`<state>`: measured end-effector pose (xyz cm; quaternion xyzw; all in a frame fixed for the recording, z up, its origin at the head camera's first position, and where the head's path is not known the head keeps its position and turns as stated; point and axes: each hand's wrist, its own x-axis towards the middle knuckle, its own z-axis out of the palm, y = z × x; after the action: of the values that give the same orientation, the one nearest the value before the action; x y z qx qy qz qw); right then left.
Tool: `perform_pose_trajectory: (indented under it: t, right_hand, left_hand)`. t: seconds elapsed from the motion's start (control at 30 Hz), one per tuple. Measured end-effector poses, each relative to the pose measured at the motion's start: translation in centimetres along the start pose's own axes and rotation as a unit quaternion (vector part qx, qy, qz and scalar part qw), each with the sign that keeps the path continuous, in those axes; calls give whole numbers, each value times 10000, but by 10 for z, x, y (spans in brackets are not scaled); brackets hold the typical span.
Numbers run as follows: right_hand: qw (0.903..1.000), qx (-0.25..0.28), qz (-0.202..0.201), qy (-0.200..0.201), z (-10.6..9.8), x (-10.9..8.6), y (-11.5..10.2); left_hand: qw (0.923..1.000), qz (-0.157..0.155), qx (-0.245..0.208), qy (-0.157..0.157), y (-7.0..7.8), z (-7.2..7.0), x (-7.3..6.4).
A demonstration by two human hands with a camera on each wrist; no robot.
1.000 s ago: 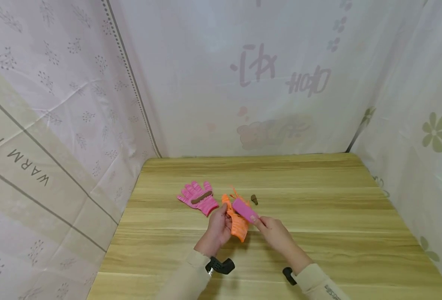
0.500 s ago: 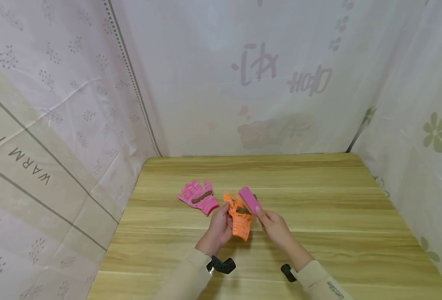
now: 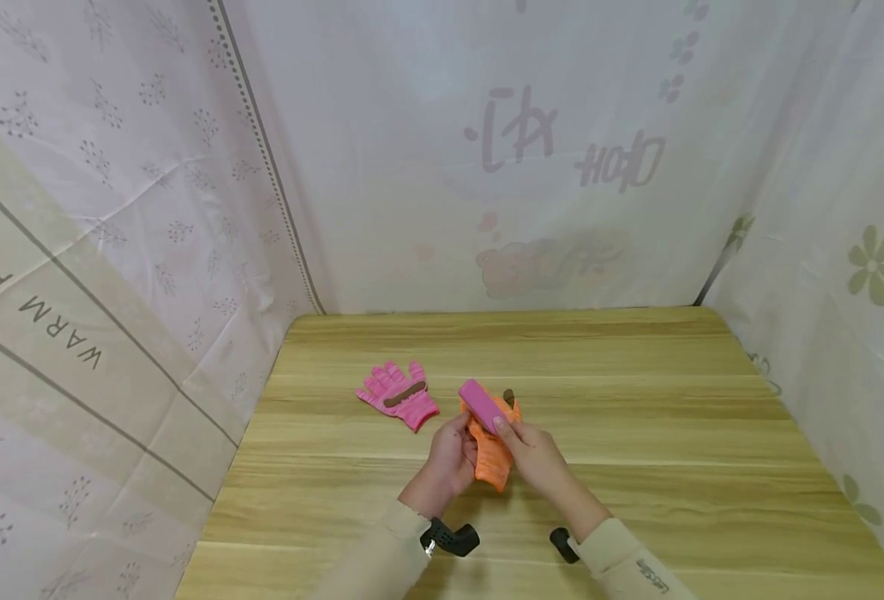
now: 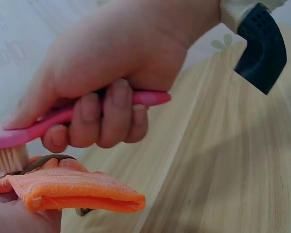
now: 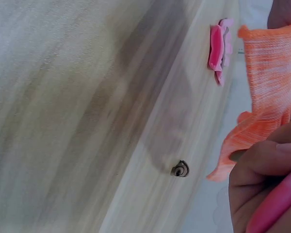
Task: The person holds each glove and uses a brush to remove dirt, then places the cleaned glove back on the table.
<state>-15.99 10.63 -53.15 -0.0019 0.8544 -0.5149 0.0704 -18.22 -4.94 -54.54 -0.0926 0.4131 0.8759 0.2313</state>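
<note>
My left hand (image 3: 452, 457) holds an orange knitted glove (image 3: 491, 465) above the table, its cuff hanging toward me. In the left wrist view the glove's cuff opening (image 4: 87, 200) faces the camera, and a brown strip lies across the glove. My right hand (image 3: 539, 457) grips a pink brush (image 3: 479, 403) by its handle, thumb on top. The pale bristles (image 4: 8, 159) touch the glove near the brown strip. A pink knitted glove (image 3: 410, 404) with a brown strip across it lies on the table to the left. Most of the orange glove's fingers are hidden.
Just beyond the orange glove, a small brown rolled piece (image 3: 509, 397) lies on the wooden table (image 3: 636, 400). Patterned cloth curtains (image 3: 382, 183) stand behind the table and at both sides. A black device is strapped on each wrist.
The brush swung up and right, uncovering the brown strip on the orange glove, then came back left over it. The left hand and orange glove shifted slightly right. The pink glove stayed put.
</note>
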Motion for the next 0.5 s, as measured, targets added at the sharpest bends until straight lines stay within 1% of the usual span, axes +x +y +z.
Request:
perform_pose_trajectory:
  t: [0.13,0.27,0.37,0.5]
  right_hand:
    - [10000,-42,58,55,2,0,3]
    - [10000,-10,0,57,3,0,2]
    - [9999,-119,-77,-5,4,0,0]
    - [9988,-477,-94,-1,3,1,3]
  left_hand:
    - [10000,20,27,-31,0,2,0]
    - [9999,-63,78,-94,-2,5,-3]
    - [10000,16,46,15,-3,5,-4]
    - [9998,72,-23,163,-2,2,-2]
